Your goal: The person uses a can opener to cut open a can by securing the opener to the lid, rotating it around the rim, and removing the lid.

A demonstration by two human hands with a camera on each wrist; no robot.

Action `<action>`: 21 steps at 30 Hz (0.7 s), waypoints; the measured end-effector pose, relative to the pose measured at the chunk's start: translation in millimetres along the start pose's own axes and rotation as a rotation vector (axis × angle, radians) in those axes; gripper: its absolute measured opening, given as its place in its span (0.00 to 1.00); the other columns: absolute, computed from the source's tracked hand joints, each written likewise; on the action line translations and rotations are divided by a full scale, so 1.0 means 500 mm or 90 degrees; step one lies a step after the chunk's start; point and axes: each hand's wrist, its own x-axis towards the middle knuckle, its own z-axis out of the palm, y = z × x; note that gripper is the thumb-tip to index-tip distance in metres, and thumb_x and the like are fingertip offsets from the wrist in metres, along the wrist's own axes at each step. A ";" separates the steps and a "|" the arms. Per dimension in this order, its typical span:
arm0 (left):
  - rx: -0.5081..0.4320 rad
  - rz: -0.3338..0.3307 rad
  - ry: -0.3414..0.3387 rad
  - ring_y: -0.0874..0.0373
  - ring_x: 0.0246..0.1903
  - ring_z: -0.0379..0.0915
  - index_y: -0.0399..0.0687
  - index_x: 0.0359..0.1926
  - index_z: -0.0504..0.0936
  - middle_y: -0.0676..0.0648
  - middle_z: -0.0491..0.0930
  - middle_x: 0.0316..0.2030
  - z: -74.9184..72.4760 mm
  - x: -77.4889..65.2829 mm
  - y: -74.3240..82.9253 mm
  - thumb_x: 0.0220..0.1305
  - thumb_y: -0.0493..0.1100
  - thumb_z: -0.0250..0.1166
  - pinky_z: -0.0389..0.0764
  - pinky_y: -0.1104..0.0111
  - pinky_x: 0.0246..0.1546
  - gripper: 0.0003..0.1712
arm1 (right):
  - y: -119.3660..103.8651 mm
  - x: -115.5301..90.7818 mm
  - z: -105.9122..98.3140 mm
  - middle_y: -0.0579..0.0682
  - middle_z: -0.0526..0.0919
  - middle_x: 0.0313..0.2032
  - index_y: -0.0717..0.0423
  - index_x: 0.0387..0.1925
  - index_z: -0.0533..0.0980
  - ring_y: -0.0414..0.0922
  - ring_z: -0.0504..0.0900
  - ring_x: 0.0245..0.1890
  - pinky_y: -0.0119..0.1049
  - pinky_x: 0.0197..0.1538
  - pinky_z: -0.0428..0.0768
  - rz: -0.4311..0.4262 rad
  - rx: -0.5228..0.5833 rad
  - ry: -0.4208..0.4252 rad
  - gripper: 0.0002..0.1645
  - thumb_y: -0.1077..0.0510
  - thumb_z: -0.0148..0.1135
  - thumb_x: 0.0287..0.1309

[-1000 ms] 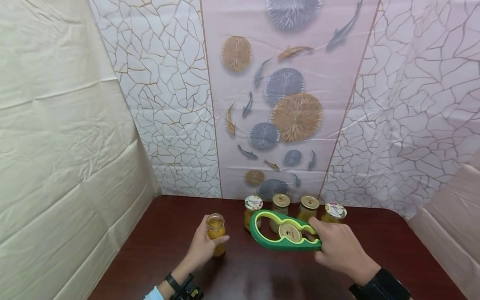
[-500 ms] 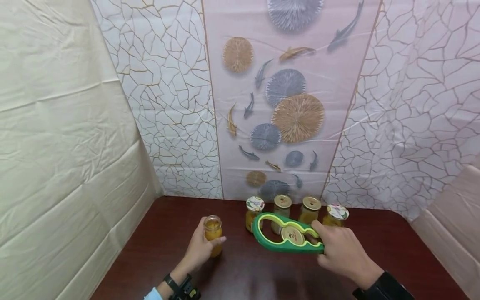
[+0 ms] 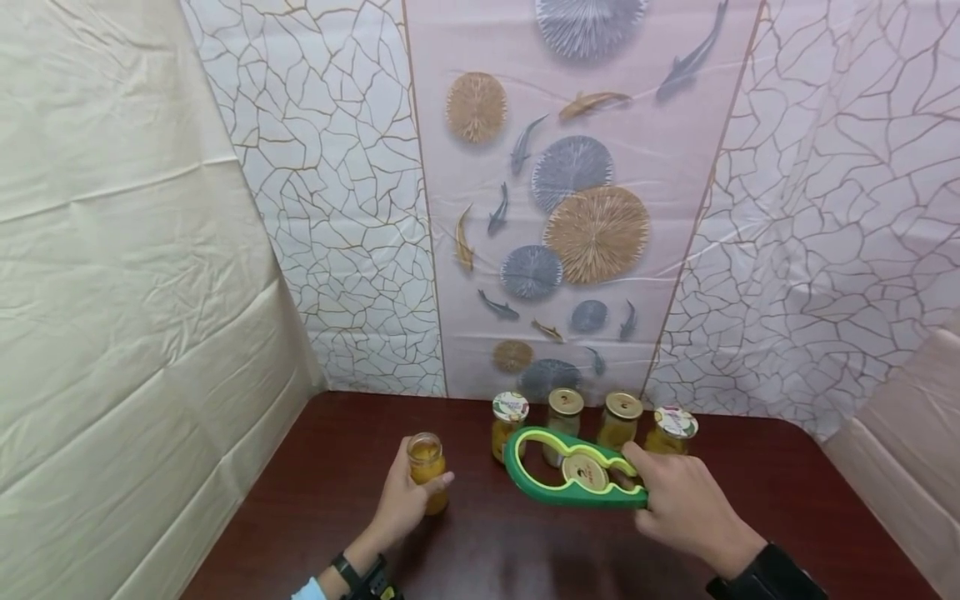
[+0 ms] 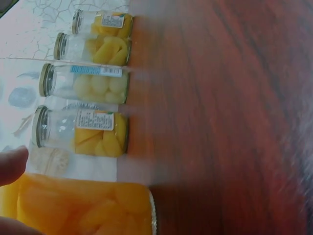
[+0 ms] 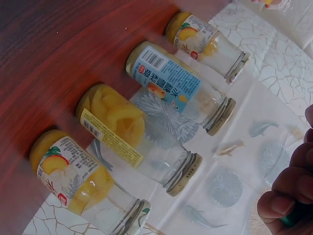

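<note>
Head view: left hand (image 3: 397, 506) grips a clear glass jar of orange fruit (image 3: 427, 468); right hand (image 3: 682, 500) grips a green plastic opener (image 3: 558, 495) holding a round gold lid (image 3: 585, 472). Little has changed; the lid stays off. Four lidded glass jars (image 3: 564, 423) stand behind.

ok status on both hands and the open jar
Left hand grips open jar. Right hand holds green opener, gold lid nested inside. Four capped jars behind, none between green opener and open jar.

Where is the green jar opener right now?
In the head view, the green jar opener is below and right of centre, held by the right grip, in front of four lidded jars, with a gold lid inside its frame.
</note>
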 end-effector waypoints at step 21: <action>-0.032 -0.044 -0.020 0.48 0.52 0.76 0.53 0.61 0.68 0.40 0.78 0.53 -0.004 0.008 -0.004 0.60 0.40 0.76 0.79 0.49 0.52 0.33 | -0.014 0.009 0.033 0.32 0.52 0.18 0.42 0.29 0.65 0.31 0.51 0.15 0.28 0.20 0.52 0.014 0.030 -0.036 0.26 0.66 0.66 0.25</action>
